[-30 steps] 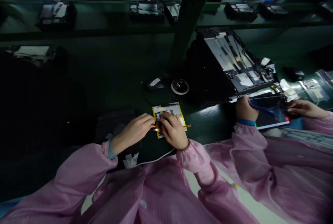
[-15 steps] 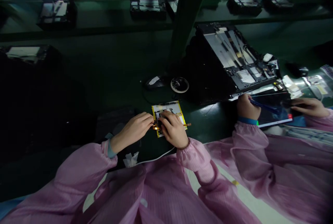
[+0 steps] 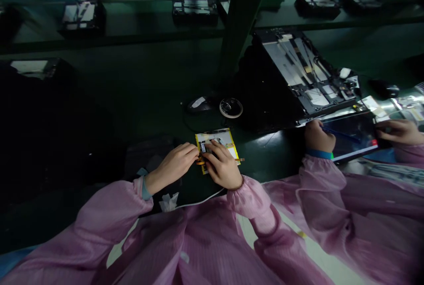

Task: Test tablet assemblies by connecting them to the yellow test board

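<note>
A flat electronic panel [image 3: 233, 151] with yellow edges, a pale grey back and dark parts lies on the bench below me. It looks like an opened device or a battery pack. My left hand [image 3: 175, 164] is closed in a pinch at the panel's left edge, on an orange flex cable [image 3: 200, 162] that curls there. Across the panel lies my right hand [image 3: 225, 166], fingers bent and pressing it, thumb towards the left hand. An orange-brown strip end [image 3: 240, 159] sticks out past the panel's right edge. My right fingertips partly cover the parts beneath.
Beyond the panel are a black mouse [image 3: 199, 104] and a roll of tape [image 3: 231, 108]. Black trays [image 3: 314, 99] with device parts are stacked at right. A co-worker's hands [image 3: 319, 137] hold a dark screen [image 3: 353, 137] there. Crumpled clear film [image 3: 168, 202] lies near my lap.
The whole view has shifted slightly. My hands stay at the same place on the panel. At right, the co-worker's screen has tilted a little; hands show at the far top left.
</note>
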A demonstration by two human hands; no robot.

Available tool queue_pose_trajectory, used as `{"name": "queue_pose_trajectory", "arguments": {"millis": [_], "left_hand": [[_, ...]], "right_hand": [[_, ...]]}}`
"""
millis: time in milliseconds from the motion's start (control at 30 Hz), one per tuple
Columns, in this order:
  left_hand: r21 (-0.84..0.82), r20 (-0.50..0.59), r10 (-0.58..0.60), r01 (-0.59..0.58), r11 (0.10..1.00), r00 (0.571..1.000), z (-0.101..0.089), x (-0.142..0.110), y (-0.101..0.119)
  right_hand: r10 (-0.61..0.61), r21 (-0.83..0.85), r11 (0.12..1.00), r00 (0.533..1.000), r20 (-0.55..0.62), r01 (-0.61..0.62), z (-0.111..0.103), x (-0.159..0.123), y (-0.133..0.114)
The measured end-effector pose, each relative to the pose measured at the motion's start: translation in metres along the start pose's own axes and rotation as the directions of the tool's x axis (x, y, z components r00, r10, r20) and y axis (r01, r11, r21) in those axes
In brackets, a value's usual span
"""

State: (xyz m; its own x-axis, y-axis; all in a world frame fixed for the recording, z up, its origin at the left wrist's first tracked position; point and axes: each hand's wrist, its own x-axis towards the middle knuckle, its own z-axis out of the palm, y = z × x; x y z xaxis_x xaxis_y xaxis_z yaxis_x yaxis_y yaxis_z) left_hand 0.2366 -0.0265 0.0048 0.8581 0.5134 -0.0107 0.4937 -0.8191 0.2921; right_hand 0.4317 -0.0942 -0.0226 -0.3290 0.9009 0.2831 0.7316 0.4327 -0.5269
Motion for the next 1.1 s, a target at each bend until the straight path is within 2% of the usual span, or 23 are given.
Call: {"name": "queue_pose_trajectory", "arguments": {"millis": [233,333,467,533,633,733,800,867,967,1033,1100], "left_hand": [[0.042,-0.004,0.020,-0.020,0.999,1.000,0.003,-0.001,0.000],[0.013,-0.020,0.010,-0.010,1.000,1.000,0.005,0.000,-0.002],[0.016,-0.036,0.020,-0.019,1.000,0.999,0.004,0.000,-0.004],[0.008,-0.083,0.034,-0.033,0.999,0.996,0.001,-0.002,-0.003],[-0.010,-0.243,0.005,-0.008,1.000,0.970,-0.003,-0.012,0.005],[0.021,-0.348,-0.032,0.042,0.999,0.937,-0.002,-0.028,0.016],[0.044,-0.352,-0.062,0.083,0.996,0.934,0.001,-0.037,0.021],[0.050,-0.336,-0.093,0.116,0.992,0.937,0.004,-0.040,0.024],[-0.021,-0.289,-0.075,0.072,0.997,0.955,0.006,-0.039,0.026],[-0.135,-0.252,-0.052,0.018,0.991,0.966,0.006,-0.037,0.027],[-0.271,-0.211,-0.039,-0.020,0.962,0.977,0.006,-0.037,0.029]], "right_hand": [[-0.045,-0.062,0.997,0.998,0.041,0.048,-0.006,0.001,-0.001],[-0.044,-0.142,0.988,0.997,0.058,0.052,-0.003,0.004,-0.010],[0.003,-0.279,0.960,1.000,0.025,0.004,0.007,0.011,-0.023],[0.000,-0.303,0.953,0.999,0.032,0.010,0.007,0.013,-0.026],[-0.021,-0.297,0.954,0.998,0.057,0.037,-0.007,0.006,-0.026],[0.094,-0.340,0.935,0.995,-0.031,-0.099,-0.029,-0.016,-0.023],[0.209,-0.378,0.893,0.969,-0.130,-0.243,-0.038,-0.035,-0.020],[0.271,-0.385,0.862,0.941,-0.202,-0.331,-0.040,-0.053,-0.014],[0.269,-0.281,0.898,0.928,-0.258,-0.339,-0.033,-0.066,-0.009],[0.277,-0.122,0.940,0.922,-0.271,-0.318,-0.028,-0.066,-0.009],[0.339,0.106,0.941,0.907,-0.249,-0.322,-0.028,-0.061,-0.011]]}}
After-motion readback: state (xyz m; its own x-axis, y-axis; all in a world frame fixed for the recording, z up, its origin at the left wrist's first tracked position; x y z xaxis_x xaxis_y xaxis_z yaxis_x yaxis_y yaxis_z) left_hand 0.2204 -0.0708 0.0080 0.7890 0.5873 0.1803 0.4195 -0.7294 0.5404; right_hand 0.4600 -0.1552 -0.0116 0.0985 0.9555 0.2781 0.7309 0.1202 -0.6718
